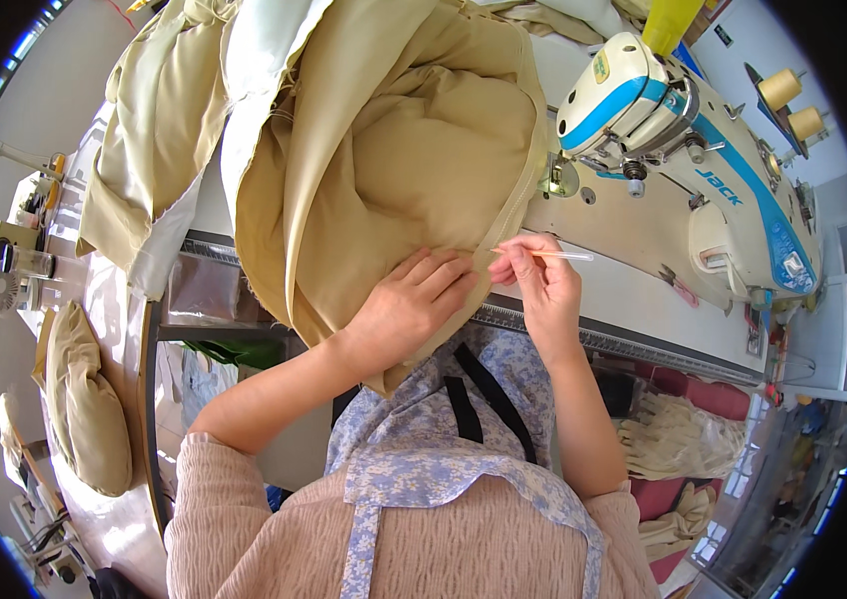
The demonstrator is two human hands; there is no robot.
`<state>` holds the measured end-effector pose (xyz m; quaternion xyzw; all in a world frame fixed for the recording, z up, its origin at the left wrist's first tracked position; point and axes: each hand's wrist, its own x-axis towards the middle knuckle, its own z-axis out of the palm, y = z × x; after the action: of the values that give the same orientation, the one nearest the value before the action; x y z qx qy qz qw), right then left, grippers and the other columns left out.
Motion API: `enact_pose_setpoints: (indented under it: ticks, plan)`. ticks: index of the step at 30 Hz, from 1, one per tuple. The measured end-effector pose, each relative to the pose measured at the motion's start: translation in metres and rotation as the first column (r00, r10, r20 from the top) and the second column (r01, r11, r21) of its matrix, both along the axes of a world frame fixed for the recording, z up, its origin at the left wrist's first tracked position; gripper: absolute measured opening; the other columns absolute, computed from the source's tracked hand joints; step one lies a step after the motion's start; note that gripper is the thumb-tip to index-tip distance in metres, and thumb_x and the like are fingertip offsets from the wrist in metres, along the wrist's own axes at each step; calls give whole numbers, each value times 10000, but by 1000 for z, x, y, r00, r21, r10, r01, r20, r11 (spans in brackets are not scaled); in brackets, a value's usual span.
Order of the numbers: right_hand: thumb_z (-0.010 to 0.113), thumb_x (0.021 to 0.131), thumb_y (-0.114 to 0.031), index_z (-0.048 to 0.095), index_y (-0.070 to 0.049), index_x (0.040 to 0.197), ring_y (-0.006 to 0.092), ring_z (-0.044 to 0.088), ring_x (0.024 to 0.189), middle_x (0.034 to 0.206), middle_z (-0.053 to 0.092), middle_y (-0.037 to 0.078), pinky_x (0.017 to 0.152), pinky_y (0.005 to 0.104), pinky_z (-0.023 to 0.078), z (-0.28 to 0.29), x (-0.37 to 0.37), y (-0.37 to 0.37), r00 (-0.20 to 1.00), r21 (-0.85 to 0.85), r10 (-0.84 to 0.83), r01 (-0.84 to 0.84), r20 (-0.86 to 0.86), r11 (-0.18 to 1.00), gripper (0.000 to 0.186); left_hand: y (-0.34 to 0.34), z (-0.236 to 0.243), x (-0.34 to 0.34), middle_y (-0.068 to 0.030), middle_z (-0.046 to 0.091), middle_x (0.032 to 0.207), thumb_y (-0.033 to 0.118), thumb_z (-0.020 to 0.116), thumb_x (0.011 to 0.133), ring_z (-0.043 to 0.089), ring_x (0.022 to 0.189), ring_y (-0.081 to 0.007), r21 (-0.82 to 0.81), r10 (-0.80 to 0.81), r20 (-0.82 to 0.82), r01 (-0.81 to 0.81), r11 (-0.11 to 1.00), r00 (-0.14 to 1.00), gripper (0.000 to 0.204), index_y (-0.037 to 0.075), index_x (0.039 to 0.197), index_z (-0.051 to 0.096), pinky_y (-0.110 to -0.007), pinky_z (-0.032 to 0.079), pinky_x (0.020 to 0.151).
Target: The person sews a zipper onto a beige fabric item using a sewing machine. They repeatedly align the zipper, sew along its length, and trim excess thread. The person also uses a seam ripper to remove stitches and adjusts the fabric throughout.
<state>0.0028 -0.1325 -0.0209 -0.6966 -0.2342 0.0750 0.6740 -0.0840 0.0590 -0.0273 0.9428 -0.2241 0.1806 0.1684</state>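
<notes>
Tan fabric [443, 150], bulky and folded, with a stitched seam along its right edge, lies over the front of the sewing table. My left hand [416, 304] rests flat on its lower part, fingers stretched out and pressing the cloth. Just right of it, my right hand [541, 285] pinches a slim pen-like stick [568, 257] with a pale, see-through rear end. The stick's pointed tip meets or nearly meets the fabric by the seam. Whether it is a pen or another marking tool, I cannot tell.
A white and blue sewing machine [683, 150] stands right of the fabric, its presser foot [559, 175] near the cloth. Small thread snips [681, 287] lie on the tabletop. Thread cones [793, 105] are at the far right. More tan cloth [159, 130] hangs at the left.
</notes>
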Motion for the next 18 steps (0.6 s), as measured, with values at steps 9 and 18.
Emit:
enact_pose_setpoints:
  ticks: [9, 18]
  plan:
    - [588, 1074, -157, 622, -14, 1013, 140, 617, 699, 853, 666, 56, 656, 285, 518, -26, 6, 14, 974, -184, -76, 116, 214, 976, 159, 1, -2, -2, -122, 607, 1340, 155, 721, 888, 591, 1283, -286, -17, 14, -22, -14, 1000, 1000, 425, 2, 1276, 642, -478, 506, 1089]
    - [589, 1073, -148, 627, -14, 992, 127, 597, 711, 835, 643, 44, 656, 274, 498, -20, 4, 15, 964, -288, -33, 112, 265, 951, 161, -1, -1, -1, -146, 623, 1286, 108, 625, 831, 597, 1259, -297, -64, 33, 13, -33, 997, 999, 400, -29, 1206, 652, -478, 507, 1085]
